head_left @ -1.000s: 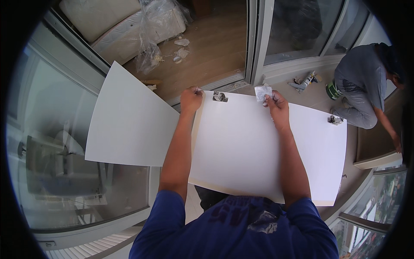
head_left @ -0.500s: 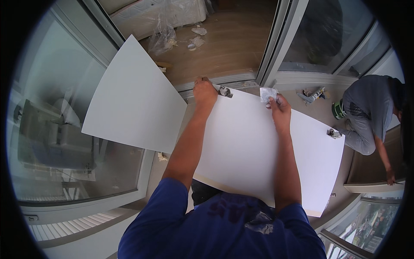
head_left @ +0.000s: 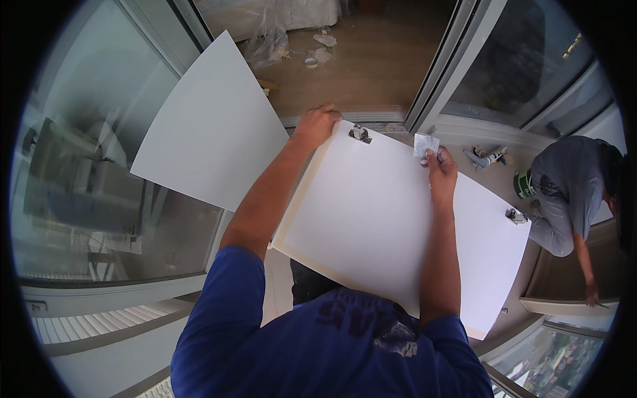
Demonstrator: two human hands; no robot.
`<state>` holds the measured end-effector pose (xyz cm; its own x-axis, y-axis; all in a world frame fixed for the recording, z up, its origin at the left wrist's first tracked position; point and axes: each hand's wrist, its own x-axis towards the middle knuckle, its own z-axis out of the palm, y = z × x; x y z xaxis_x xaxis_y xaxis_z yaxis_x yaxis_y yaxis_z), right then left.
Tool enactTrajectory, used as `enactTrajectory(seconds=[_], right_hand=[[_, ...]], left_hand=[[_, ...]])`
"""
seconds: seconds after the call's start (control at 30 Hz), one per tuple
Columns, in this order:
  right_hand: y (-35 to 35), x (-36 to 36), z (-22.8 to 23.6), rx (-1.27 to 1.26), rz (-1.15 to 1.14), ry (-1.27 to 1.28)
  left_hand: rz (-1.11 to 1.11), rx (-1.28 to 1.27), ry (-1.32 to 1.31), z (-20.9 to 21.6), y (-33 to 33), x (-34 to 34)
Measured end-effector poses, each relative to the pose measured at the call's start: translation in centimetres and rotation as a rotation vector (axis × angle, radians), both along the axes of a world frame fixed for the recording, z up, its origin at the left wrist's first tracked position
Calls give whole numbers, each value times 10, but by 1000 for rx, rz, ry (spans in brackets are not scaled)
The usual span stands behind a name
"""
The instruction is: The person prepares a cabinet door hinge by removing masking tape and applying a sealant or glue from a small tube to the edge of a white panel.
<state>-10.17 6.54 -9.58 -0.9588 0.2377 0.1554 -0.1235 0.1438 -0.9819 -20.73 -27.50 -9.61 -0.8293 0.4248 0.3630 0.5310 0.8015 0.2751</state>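
Floor (head_left: 280, 290) under panel (head_left: 375, 212), left strip (head_left: 308, 179) (uncovered again)

Brown floor (head_left: 378, 66) beside grey-framed glass panes (head_left: 497, 73)

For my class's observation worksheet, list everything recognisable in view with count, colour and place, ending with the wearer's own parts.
Cabinet door: 1, white, before the wearer
Cup hinges: 2, silvery, along the door's far edge
Square sheet: 1, pale grey, in the right hand
Plain panel: 1, white, left
Glazing: several panes, grey-framed, both sides
Mattress: 1, white, top
Plastic sheeting: 1, clear, beside mattress
Wood-look floor: 1, brown, beyond doorway
Sealant cartridge: 1, whitish, floor, right
Bucket: 1, green, right
Co-worker: 1, grey clothes, far right
Left hand: 1, bare, door's far left corner
Right hand: 1, bare, pinching the sheet
Shirt: 1, blue, bottom
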Motion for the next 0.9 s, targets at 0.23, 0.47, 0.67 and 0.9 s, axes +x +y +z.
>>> enactTrajectory(seconds=[0.23,0.47,0.67,0.9], right_hand=[[0,3,4,-17,-20,-14],[1,4,5,-30,-15,-16],[1,1,1,-34,31,-10],[7,-3,-4,-67,46,55]], left_hand=[[-99,-360,51,1,-10,-6],[-247,-314,88,15,-24,-11],[-268,-451,153,15,-18,-14],[-162,-468,32,17,-9,-5]])
